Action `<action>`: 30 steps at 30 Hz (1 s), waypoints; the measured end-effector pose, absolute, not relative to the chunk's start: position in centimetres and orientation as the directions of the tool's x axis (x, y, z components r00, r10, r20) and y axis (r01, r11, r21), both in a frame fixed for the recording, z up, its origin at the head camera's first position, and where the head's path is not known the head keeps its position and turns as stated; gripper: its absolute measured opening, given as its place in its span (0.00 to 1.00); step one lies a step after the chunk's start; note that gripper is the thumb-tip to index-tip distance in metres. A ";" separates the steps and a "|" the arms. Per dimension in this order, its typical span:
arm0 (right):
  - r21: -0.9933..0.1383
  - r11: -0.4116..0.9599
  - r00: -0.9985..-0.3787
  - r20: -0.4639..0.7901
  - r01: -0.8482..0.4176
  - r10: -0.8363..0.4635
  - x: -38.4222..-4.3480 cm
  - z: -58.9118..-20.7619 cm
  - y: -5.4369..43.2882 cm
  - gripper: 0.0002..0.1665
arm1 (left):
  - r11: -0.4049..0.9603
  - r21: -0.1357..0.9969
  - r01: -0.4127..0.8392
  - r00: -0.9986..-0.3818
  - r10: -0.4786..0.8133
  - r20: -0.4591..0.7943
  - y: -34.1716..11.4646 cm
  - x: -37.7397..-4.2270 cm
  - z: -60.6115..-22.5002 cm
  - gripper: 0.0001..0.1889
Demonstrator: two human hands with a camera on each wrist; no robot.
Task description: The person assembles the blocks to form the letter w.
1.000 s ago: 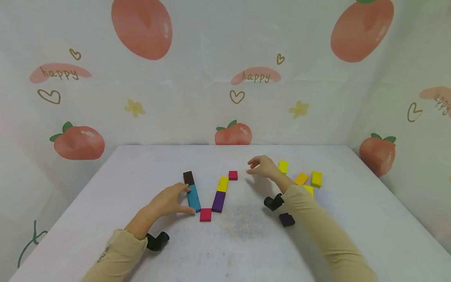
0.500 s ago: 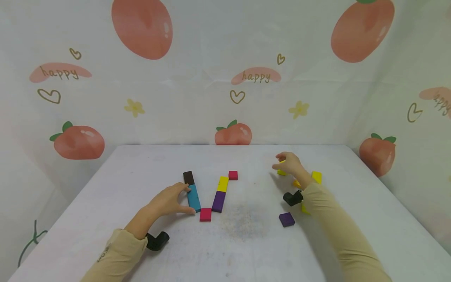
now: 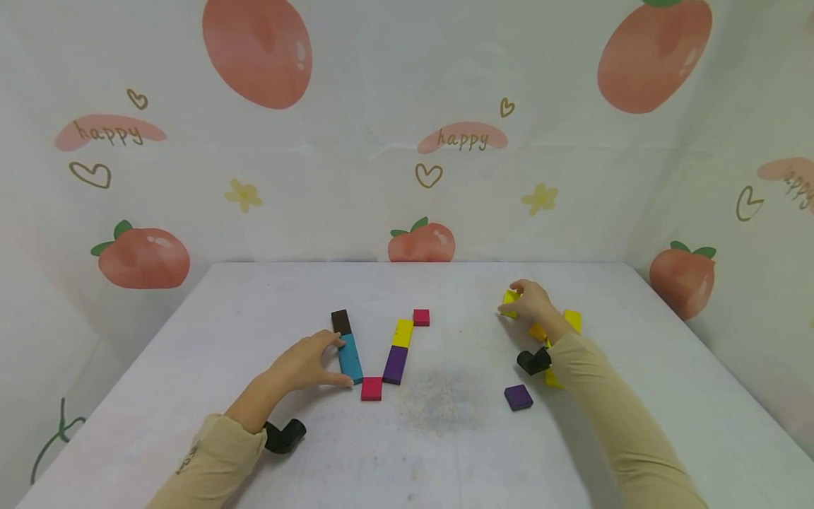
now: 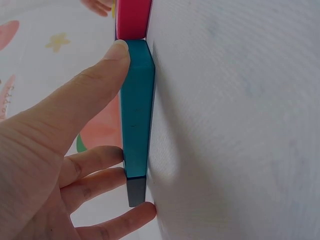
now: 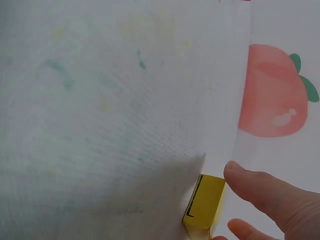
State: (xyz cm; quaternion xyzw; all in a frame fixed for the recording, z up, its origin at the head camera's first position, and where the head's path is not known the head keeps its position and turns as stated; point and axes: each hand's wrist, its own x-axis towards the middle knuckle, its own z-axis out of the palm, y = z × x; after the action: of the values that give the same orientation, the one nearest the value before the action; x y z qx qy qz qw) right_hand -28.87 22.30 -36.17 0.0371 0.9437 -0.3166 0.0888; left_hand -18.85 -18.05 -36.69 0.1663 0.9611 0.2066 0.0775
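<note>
In the head view my left hand (image 3: 309, 363) rests along a blue block (image 3: 350, 358). Its thumb touches one end and its fingers lie by the other, as the left wrist view also shows. A dark brown block (image 3: 340, 322) adjoins the blue one's far end, and a red block (image 3: 372, 389) sits at the near end. My right hand (image 3: 533, 304) has thumb and fingers bent round the ends of a yellow block (image 5: 206, 200) at the back right. In the right wrist view the thumb tip is right at that block's corner.
A purple block (image 3: 395, 365) and a yellow block (image 3: 403, 333) form a slanted line up to a small red block (image 3: 422, 317). Under the right forearm lie an orange block (image 3: 537, 332) and more yellow ones. A loose purple block (image 3: 518, 397) lies nearer.
My right hand has moved right from beside the far small red block to the yellow block, and its fingers have come down around it. The left hand has stayed in place.
</note>
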 end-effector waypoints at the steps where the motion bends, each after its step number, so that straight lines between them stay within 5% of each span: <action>1: -0.588 0.799 -0.981 -0.194 0.129 0.016 -28.9 -36.2 22.3 0.38 | 0.859 0.424 0.287 -0.933 0.352 -0.080 -18.0 -18.8 -36.7 0.37; 30: -0.622 0.772 -0.987 -0.156 0.129 0.039 -28.8 -36.2 22.2 0.39 | 0.857 0.422 0.295 -0.932 0.356 -0.072 -18.0 -18.7 -36.6 0.37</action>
State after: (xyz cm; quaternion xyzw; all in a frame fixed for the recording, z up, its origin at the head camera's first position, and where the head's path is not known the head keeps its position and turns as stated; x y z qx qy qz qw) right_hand -28.78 22.22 -36.24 0.0446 0.9390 -0.3344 0.0674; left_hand -18.70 -18.02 -36.57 0.1696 0.9608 0.2065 0.0738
